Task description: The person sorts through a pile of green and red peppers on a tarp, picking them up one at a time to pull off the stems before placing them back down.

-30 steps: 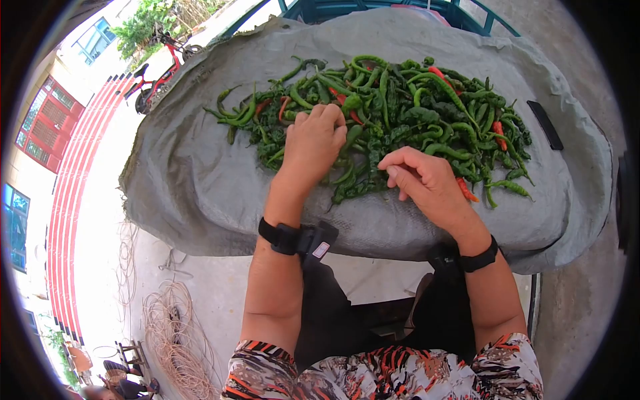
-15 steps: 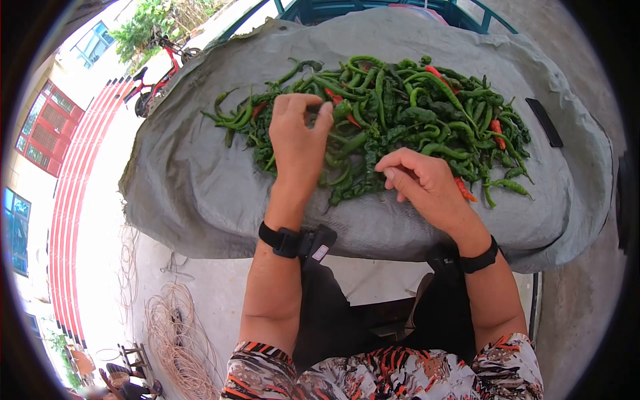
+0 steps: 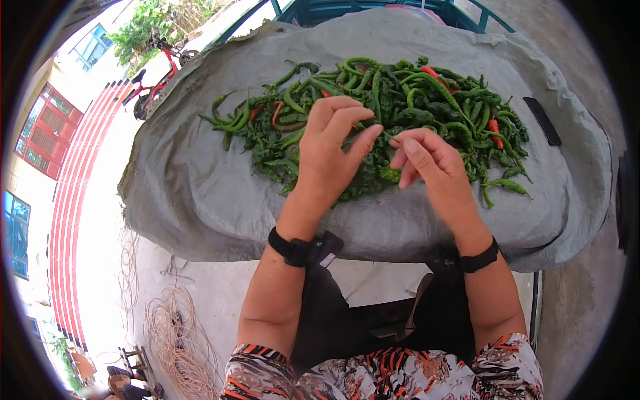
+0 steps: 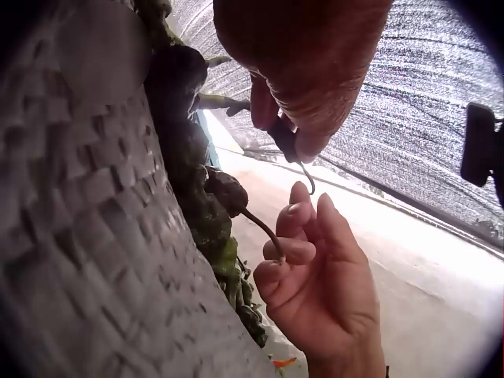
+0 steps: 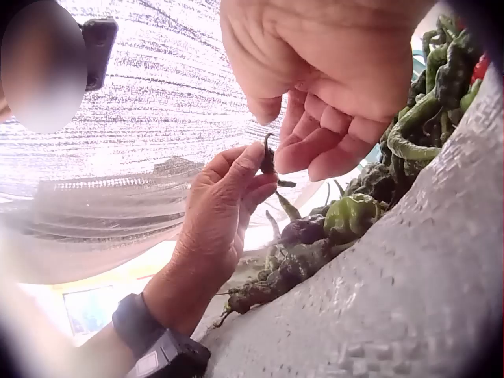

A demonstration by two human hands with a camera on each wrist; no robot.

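A heap of green chilli peppers (image 3: 427, 100), with a few red ones among them, lies on a grey woven sheet (image 3: 200, 180). My left hand (image 3: 377, 130) is raised over the heap and pinches a small dark pepper (image 5: 268, 161) between thumb and forefinger, its curved stem (image 4: 307, 179) sticking out. My right hand (image 3: 400, 143) hovers right beside it with loosely bent fingers, its fingertips (image 5: 315, 157) close to that stem. Nothing shows in its grasp. Both wrists wear black straps.
A flat black object (image 3: 542, 122) lies on the sheet at the right of the heap. Behind the sheet a teal frame (image 3: 320, 8) shows. Far below at the left are a red bike (image 3: 157, 73) and a coil of cord (image 3: 177, 333).
My left hand has lifted off the heap with a pepper and swung right. My right hand has risen from the near edge of the heap to meet it.
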